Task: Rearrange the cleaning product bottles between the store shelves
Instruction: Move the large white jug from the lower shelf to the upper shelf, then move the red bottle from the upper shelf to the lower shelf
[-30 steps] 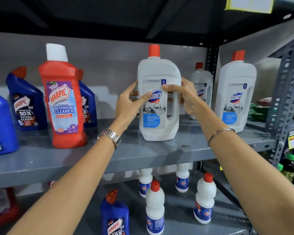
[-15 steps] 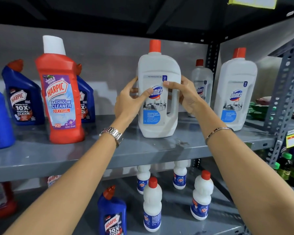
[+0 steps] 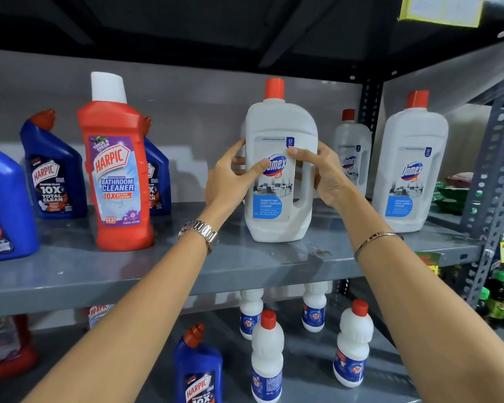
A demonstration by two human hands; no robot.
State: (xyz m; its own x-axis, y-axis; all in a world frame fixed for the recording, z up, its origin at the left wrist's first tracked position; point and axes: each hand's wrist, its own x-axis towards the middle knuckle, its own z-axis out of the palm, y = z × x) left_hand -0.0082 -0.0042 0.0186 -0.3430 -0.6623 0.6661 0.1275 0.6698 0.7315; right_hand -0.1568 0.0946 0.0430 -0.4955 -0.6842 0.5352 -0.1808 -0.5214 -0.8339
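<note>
A white Domex bottle [image 3: 280,123] with a red cap stands upright on the grey middle shelf [image 3: 157,271]. My left hand [image 3: 230,178] grips its left side, thumb across the label. My right hand [image 3: 322,175] holds its right side at the handle, index finger on the label. Two more white Domex bottles stand to the right, one [image 3: 410,170] near the front and one [image 3: 351,149] further back. A red Harpic bathroom cleaner bottle [image 3: 118,170] stands to the left.
Blue Harpic bottles [image 3: 53,170] stand behind and left of the red one. On the lower shelf are several small white bottles [image 3: 266,356] and a blue Harpic bottle [image 3: 198,370]. A perforated steel upright [image 3: 498,175] bounds the right side, with green bottles [image 3: 499,295] beyond.
The held Domex bottle stays in place between both hands on the shelf. My view has shifted slightly upward, so the shelf sits lower in frame.
</note>
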